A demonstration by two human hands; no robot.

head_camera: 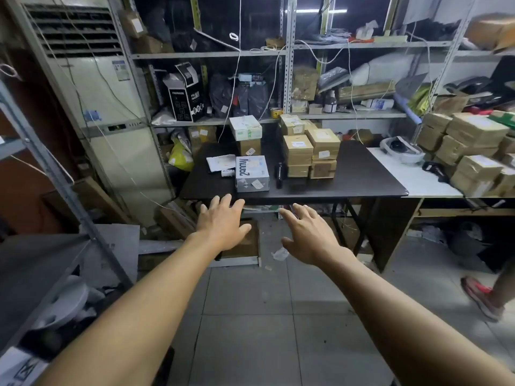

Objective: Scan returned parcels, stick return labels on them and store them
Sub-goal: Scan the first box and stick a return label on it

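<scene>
A black table [348,174] stands ahead of me. On it lie a grey-white parcel box [252,172], a flat white envelope [221,162], a dark handheld scanner [279,174] and a stack of brown cardboard parcels [310,151]. A white box sits on a brown one [245,135] further back. My left hand [223,222] and my right hand [309,234] are both stretched forward, fingers spread and empty, just short of the table's front edge.
A white table [412,176] to the right carries several brown parcels [468,151]. Metal shelving [289,79] with clutter and hanging cables rises behind. An air conditioner unit [106,107] stands at left. Another person's red shoe [482,298] is at right on the tiled floor.
</scene>
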